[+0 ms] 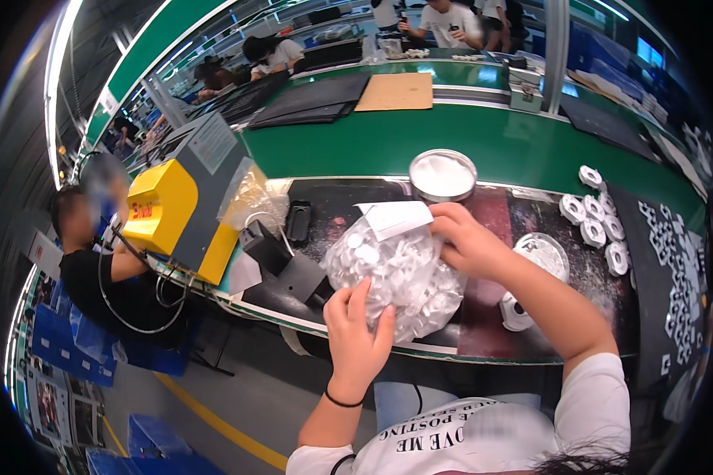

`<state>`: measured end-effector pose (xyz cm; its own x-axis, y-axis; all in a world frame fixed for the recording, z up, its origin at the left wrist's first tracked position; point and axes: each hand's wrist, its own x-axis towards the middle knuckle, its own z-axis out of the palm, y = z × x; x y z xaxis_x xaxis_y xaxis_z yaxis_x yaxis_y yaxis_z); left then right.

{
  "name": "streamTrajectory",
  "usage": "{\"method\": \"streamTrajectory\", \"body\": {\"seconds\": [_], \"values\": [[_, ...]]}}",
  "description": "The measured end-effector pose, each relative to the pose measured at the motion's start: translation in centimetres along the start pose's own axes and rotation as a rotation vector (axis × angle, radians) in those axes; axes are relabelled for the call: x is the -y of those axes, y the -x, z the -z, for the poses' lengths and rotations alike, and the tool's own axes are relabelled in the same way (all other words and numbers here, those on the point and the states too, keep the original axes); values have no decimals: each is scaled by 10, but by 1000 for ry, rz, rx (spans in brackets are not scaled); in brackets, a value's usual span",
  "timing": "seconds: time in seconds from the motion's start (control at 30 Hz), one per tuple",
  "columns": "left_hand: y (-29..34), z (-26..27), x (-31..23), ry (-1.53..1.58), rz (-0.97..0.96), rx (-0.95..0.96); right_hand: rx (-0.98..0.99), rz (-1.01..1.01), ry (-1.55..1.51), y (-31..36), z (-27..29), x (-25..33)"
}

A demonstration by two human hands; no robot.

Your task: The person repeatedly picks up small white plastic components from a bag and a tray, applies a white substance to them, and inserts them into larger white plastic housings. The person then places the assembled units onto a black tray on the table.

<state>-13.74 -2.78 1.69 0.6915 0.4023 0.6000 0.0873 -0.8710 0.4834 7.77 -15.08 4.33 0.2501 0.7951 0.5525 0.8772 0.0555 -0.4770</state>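
Note:
A clear plastic bag (408,289) full of small white parts lies at the near edge of the workbench. A folded white paper slip (394,219) rests on its top. My right hand (469,241) grips the upper right of the bag beside the slip, with the fingers bent around the plastic. At the bag's near left side is my left hand (358,323), thumb and fingers apart, the fingertips against the plastic. Behind the bag stands a round tin (444,176) with white contents. A second round dish (543,255) sits partly behind my right forearm.
Several white ring-shaped parts (592,212) sit at the right, beside a black mat (650,301) covered with small white pieces. A yellow and grey machine (178,206) stands left, near a black device (268,245). One white part (516,313) lies under my right forearm. A co-worker (95,261) sits at left.

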Motion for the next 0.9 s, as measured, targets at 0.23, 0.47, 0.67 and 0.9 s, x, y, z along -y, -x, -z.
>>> {"method": "streamTrajectory", "body": {"seconds": [0.23, 0.47, 0.67, 0.9], "values": [[27, -15, -16, 27, -11, -101, -55, 117, -130, -9, -14, -8], [25, -6, 6, -47, -111, -194, -45, 102, -60, -8, -9, -26], [19, 0, 115, -132, 473, -282, -209, -93, -272, -6, -22, -18], [7, -1, 141, -139, 377, -70, -200, -267, -844, -4, -16, -40]]}}
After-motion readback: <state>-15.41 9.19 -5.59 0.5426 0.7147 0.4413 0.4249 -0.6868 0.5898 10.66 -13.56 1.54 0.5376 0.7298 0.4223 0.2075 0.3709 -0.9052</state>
